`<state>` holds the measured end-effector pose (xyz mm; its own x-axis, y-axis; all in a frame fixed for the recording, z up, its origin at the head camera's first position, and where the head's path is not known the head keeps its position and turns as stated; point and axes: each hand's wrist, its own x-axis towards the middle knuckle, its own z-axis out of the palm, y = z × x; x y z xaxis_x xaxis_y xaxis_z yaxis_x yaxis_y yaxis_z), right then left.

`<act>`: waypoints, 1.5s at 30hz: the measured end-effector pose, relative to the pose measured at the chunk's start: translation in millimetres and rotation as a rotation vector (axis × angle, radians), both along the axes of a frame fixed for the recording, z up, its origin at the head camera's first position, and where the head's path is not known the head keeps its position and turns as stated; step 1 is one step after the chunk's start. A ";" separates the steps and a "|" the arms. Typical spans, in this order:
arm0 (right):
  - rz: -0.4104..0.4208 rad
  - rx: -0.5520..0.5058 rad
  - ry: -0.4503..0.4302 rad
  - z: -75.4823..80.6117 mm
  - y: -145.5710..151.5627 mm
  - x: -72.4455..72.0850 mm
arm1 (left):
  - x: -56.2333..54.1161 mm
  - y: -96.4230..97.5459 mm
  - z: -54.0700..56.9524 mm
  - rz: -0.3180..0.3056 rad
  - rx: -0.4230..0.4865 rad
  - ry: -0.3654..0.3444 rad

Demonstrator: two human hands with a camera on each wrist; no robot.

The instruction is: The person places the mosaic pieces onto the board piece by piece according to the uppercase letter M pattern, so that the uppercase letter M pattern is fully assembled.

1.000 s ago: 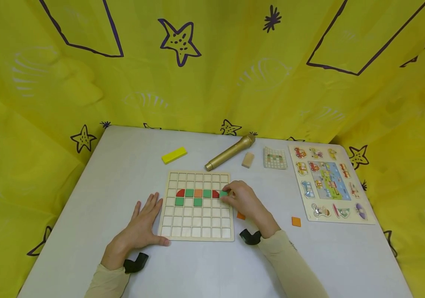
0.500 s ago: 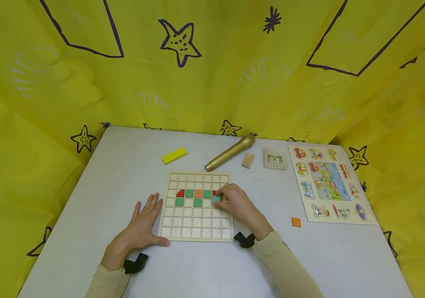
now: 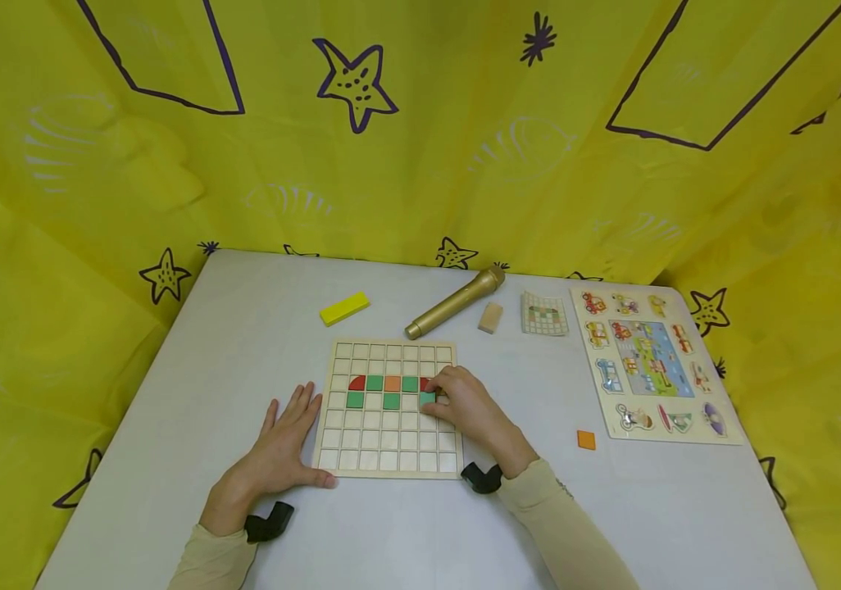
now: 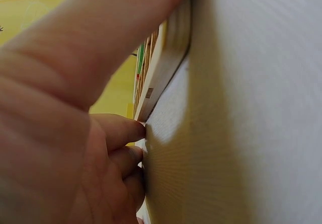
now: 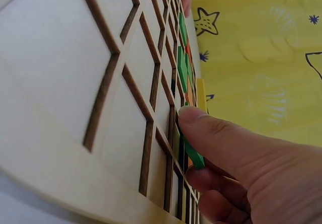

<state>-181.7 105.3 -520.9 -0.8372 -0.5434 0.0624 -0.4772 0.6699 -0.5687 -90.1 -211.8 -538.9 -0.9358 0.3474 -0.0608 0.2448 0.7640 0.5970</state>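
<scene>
My right hand pinches a green square tile between thumb and fingers over the right part of a wooden grid board. In the right wrist view this green tile stands slightly tilted at the slots. Just above it, a red rounded tile is partly hidden by the fingers. Further left in the grid lie a red quarter-round tile, an orange tile and several green tiles. My left hand rests with spread fingers at the board's left edge, thumb along its front corner.
A loose orange tile lies to the right. Behind the board are a yellow block, a gold microphone, a small wooden block and a pattern card. A vehicle puzzle lies at the far right.
My right hand has carried the green tile left and slightly nearer, from the board's right edge to the cell below the red tile. It covers an orange tile seen earlier. The left hand stays put.
</scene>
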 end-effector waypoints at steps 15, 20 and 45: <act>0.001 0.011 0.021 -3.8 0.3 0.3 | -0.6 0.2 -0.8 0.003 -0.014 0.003; -0.001 -0.007 0.026 -3.4 1.6 1.4 | -0.5 -0.5 -2.1 0.002 -0.007 0.003; -0.139 0.005 0.035 -7.6 50.9 10.5 | -0.4 0.3 -1.8 0.002 -0.012 -0.003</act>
